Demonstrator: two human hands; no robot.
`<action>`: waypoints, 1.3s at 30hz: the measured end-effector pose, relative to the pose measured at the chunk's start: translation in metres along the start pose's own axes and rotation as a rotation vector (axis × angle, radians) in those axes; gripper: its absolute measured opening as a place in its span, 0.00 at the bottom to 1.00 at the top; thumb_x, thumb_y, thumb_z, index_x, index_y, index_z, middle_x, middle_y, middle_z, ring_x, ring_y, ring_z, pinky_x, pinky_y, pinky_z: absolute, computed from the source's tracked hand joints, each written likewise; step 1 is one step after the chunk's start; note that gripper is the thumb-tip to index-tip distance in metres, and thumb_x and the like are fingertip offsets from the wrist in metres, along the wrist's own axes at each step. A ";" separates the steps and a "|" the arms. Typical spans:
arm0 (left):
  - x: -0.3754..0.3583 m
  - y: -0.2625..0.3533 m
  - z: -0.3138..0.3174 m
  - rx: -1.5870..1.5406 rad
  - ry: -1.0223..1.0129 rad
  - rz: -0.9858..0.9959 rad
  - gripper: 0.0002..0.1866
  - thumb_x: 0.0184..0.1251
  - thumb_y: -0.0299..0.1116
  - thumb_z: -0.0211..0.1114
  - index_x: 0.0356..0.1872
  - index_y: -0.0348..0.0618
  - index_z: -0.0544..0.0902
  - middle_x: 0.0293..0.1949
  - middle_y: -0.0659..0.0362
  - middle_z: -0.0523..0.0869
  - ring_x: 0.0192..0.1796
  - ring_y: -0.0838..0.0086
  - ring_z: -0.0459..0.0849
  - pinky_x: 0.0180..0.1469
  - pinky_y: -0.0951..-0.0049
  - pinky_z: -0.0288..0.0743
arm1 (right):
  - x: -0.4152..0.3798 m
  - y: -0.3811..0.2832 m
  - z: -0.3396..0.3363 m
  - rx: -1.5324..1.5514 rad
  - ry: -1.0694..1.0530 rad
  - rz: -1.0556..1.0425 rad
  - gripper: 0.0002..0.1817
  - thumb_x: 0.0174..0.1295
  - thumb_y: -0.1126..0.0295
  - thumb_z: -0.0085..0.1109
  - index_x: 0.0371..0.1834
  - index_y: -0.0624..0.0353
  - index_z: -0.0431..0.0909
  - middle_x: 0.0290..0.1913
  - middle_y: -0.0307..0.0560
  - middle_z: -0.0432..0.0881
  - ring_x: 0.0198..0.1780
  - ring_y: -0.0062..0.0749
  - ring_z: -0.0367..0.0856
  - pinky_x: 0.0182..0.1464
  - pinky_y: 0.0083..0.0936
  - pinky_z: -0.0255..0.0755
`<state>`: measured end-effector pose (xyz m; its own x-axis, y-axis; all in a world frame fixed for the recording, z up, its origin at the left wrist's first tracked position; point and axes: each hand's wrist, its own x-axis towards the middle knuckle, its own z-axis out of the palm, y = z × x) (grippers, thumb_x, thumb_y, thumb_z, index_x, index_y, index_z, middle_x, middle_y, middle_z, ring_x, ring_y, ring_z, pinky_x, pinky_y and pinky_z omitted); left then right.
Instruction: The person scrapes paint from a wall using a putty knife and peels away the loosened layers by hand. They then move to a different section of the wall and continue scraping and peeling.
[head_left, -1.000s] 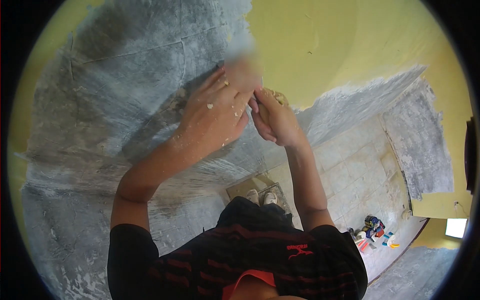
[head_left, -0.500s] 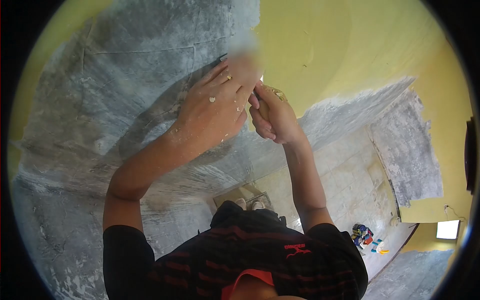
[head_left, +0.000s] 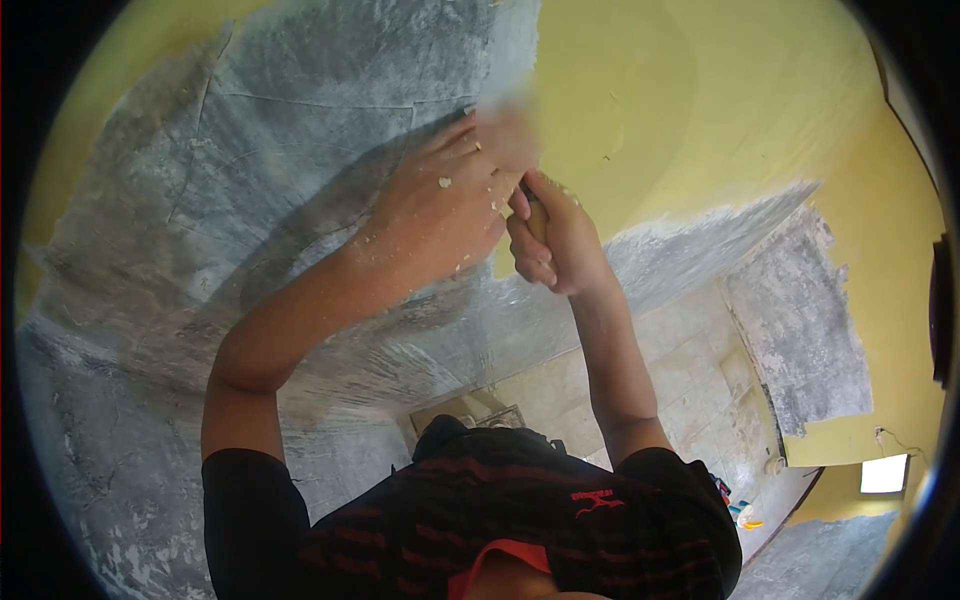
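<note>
My right hand (head_left: 555, 235) is wrapped around the pale yellowish handle (head_left: 538, 220) of a scraper held up against the wall. My left hand (head_left: 435, 200) lies over the scraper's front end, fingers pressed together on it, fingertips partly lost in a blurred patch. A small dark corner, apparently the blade (head_left: 470, 110), peeks out past the left fingertips; the rest is hidden. Pale yellow flakes stick to the back of my left hand and wrist. Both hands meet where bare grey wall (head_left: 330, 60) borders yellow paint (head_left: 680, 90).
Below on the right lies a light tiled floor (head_left: 680, 350), with small colourful items (head_left: 742, 515) partly behind my shoulder. Another bare grey patch (head_left: 810, 330) shows on the far yellow wall. Near it is a bright white rectangle (head_left: 885, 473). Under me is a box-like platform (head_left: 510, 415).
The view has tilted and shifted slightly, so the wall and hands sit a little further right. My shoes and most of the floor items have dropped from sight. Both hands keep their hold.
</note>
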<state>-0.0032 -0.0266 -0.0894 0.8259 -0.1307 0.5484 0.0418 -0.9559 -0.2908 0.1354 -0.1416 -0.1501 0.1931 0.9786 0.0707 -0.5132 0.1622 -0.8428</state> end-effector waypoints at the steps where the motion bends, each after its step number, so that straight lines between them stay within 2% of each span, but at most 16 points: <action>1: 0.002 -0.001 -0.001 0.006 0.018 0.010 0.32 0.62 0.27 0.69 0.71 0.38 0.79 0.72 0.50 0.81 0.80 0.61 0.72 0.85 0.58 0.61 | 0.000 -0.005 0.000 -0.016 -0.008 0.012 0.25 0.87 0.45 0.35 0.33 0.47 0.66 0.10 0.36 0.58 0.05 0.22 0.46 0.07 0.22 0.43; 5: 0.005 0.004 -0.004 -0.032 0.010 -0.006 0.32 0.63 0.28 0.68 0.71 0.38 0.79 0.71 0.49 0.81 0.80 0.61 0.72 0.85 0.58 0.61 | -0.002 -0.008 -0.001 0.002 -0.002 0.030 0.25 0.87 0.45 0.35 0.33 0.48 0.66 0.10 0.36 0.59 0.05 0.21 0.47 0.07 0.22 0.43; 11: -0.001 0.012 0.008 0.066 -0.033 -0.014 0.33 0.64 0.29 0.67 0.74 0.37 0.77 0.73 0.49 0.79 0.81 0.61 0.71 0.85 0.57 0.60 | -0.002 0.001 -0.015 -0.163 0.008 -0.059 0.26 0.86 0.45 0.37 0.33 0.51 0.67 0.10 0.35 0.59 0.06 0.20 0.48 0.09 0.22 0.43; 13: -0.006 0.014 0.013 0.009 -0.073 -0.030 0.34 0.64 0.28 0.66 0.74 0.37 0.76 0.74 0.50 0.79 0.81 0.61 0.71 0.86 0.56 0.59 | -0.005 0.003 -0.019 -0.196 0.023 0.004 0.26 0.87 0.46 0.37 0.33 0.52 0.66 0.10 0.35 0.59 0.06 0.19 0.49 0.10 0.22 0.44; 17: 0.005 0.005 0.007 0.050 0.006 -0.001 0.32 0.62 0.30 0.70 0.70 0.34 0.79 0.71 0.48 0.81 0.80 0.61 0.71 0.86 0.59 0.57 | 0.006 -0.014 -0.016 -0.214 0.018 -0.029 0.26 0.87 0.46 0.37 0.33 0.52 0.67 0.10 0.35 0.60 0.06 0.19 0.50 0.10 0.22 0.44; 19: 0.015 -0.001 -0.007 0.096 0.034 -0.015 0.33 0.63 0.31 0.70 0.72 0.34 0.78 0.73 0.48 0.79 0.81 0.60 0.69 0.86 0.58 0.58 | 0.013 -0.024 -0.006 -0.178 -0.040 -0.086 0.25 0.87 0.47 0.38 0.33 0.53 0.67 0.10 0.36 0.61 0.06 0.20 0.50 0.10 0.23 0.44; 22: 0.010 -0.001 -0.005 0.041 -0.008 0.001 0.36 0.63 0.28 0.67 0.76 0.36 0.73 0.74 0.47 0.77 0.82 0.56 0.69 0.86 0.55 0.57 | 0.011 -0.011 -0.009 -0.187 -0.009 -0.130 0.25 0.87 0.47 0.38 0.34 0.53 0.67 0.10 0.36 0.61 0.06 0.20 0.51 0.09 0.24 0.44; 23: 0.005 0.001 -0.004 0.053 -0.001 0.006 0.36 0.63 0.28 0.67 0.76 0.36 0.73 0.74 0.47 0.77 0.82 0.56 0.69 0.86 0.55 0.57 | 0.007 -0.003 -0.008 -0.140 0.024 -0.082 0.25 0.87 0.47 0.39 0.33 0.53 0.67 0.10 0.35 0.61 0.06 0.20 0.50 0.09 0.24 0.44; 25: -0.004 0.006 0.003 0.015 -0.109 0.007 0.32 0.66 0.30 0.68 0.72 0.34 0.77 0.73 0.48 0.79 0.81 0.60 0.70 0.85 0.57 0.58 | -0.001 0.009 -0.012 -0.187 0.065 -0.046 0.25 0.87 0.47 0.39 0.33 0.52 0.68 0.10 0.35 0.61 0.07 0.19 0.50 0.09 0.24 0.45; 29: 0.001 -0.003 0.002 0.037 -0.059 0.027 0.31 0.65 0.30 0.68 0.71 0.34 0.78 0.73 0.48 0.79 0.81 0.60 0.70 0.85 0.57 0.58 | 0.006 -0.009 -0.008 -0.252 0.050 -0.070 0.26 0.87 0.46 0.39 0.33 0.52 0.67 0.11 0.33 0.60 0.07 0.19 0.51 0.10 0.22 0.45; 31: 0.014 -0.010 -0.010 0.082 0.030 0.011 0.37 0.62 0.27 0.69 0.76 0.37 0.74 0.75 0.47 0.76 0.82 0.57 0.68 0.86 0.57 0.57 | 0.016 -0.030 0.001 -0.232 0.007 -0.079 0.26 0.87 0.46 0.39 0.33 0.52 0.67 0.11 0.33 0.60 0.07 0.19 0.51 0.11 0.22 0.45; 33: 0.018 -0.011 -0.019 0.058 0.009 -0.003 0.38 0.62 0.28 0.69 0.76 0.37 0.73 0.76 0.48 0.76 0.82 0.58 0.67 0.86 0.57 0.57 | 0.016 -0.038 0.008 -0.193 -0.030 -0.060 0.27 0.86 0.44 0.38 0.33 0.51 0.67 0.11 0.34 0.60 0.07 0.19 0.50 0.10 0.22 0.44; 38: -0.008 -0.004 0.000 -0.046 -0.097 0.012 0.38 0.62 0.28 0.69 0.77 0.37 0.72 0.76 0.48 0.75 0.83 0.59 0.67 0.86 0.57 0.57 | -0.002 0.010 -0.009 -0.146 0.037 0.001 0.26 0.87 0.45 0.38 0.32 0.51 0.67 0.10 0.35 0.60 0.06 0.20 0.50 0.09 0.22 0.44; 39: -0.014 0.000 0.005 -0.034 -0.099 0.019 0.35 0.62 0.27 0.69 0.74 0.36 0.75 0.75 0.47 0.77 0.82 0.59 0.69 0.86 0.57 0.58 | -0.005 0.015 -0.012 -0.160 0.063 0.038 0.25 0.87 0.46 0.37 0.32 0.50 0.67 0.10 0.34 0.59 0.06 0.20 0.49 0.08 0.21 0.44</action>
<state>-0.0115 -0.0238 -0.1011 0.8781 -0.1243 0.4621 0.0073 -0.9621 -0.2726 0.1365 -0.1454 -0.1692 0.2308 0.9730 0.0082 -0.3823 0.0984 -0.9188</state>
